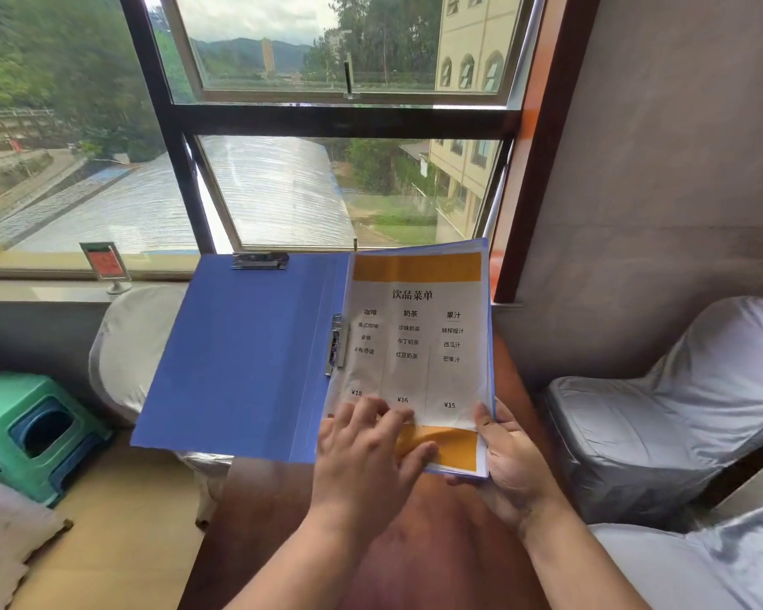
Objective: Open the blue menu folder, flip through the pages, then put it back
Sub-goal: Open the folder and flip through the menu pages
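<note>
The blue menu folder [243,354] is held open above a reddish-brown table, its empty left cover spread flat with a metal clip at the top edge. On the right half lies a white drinks menu page [419,341] with orange bands at top and bottom. My right hand [509,460] grips the folder's lower right corner from below and beside. My left hand [366,451] rests on the lower left part of the page, fingers spread over the paper. A metal binder clamp [336,345] holds the pages at the spine.
A reddish-brown table [415,556] lies under the folder. White-covered chairs stand at the left [133,345] and right [661,416]. A green plastic stool [32,433] sits at the far left. A small red sign stand [106,266] is on the window sill.
</note>
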